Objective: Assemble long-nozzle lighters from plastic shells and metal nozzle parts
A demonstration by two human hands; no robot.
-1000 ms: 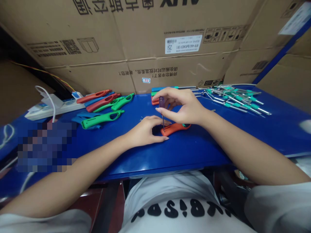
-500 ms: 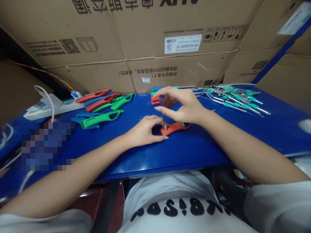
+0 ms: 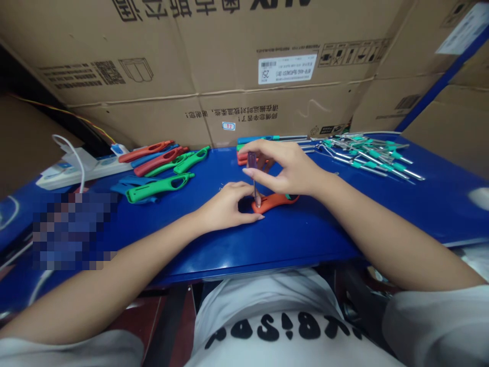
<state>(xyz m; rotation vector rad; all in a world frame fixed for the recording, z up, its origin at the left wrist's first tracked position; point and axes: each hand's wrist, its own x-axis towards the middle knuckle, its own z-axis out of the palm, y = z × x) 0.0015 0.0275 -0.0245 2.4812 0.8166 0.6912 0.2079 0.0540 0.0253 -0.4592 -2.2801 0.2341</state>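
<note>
My right hand (image 3: 282, 165) is closed on the dark purple handle of a screwdriver (image 3: 251, 160), held nearly upright. Its tip meets the near left end of an orange lighter body (image 3: 275, 202), which lies on the blue table. My left hand (image 3: 233, 205) grips that same end of the lighter body, with the thumb on the near side and the fingers on the far side. A little green shows at the lighter body's right end. Part of the screwdriver handle is hidden by my right fingers.
Green, red and blue lighter bodies (image 3: 160, 187) lie at the left. Several metal rods with green parts (image 3: 376, 155) are heaped at the right. Behind my right hand lies a stack of lighters (image 3: 248, 140). A white power strip (image 3: 61, 176) and a large cardboard box (image 3: 153, 109) stand at the back.
The screwdriver handle and my right hand have shifted slightly left and down, leaning the shaft a bit. My left hand and the orange lighter body stay in place.
</note>
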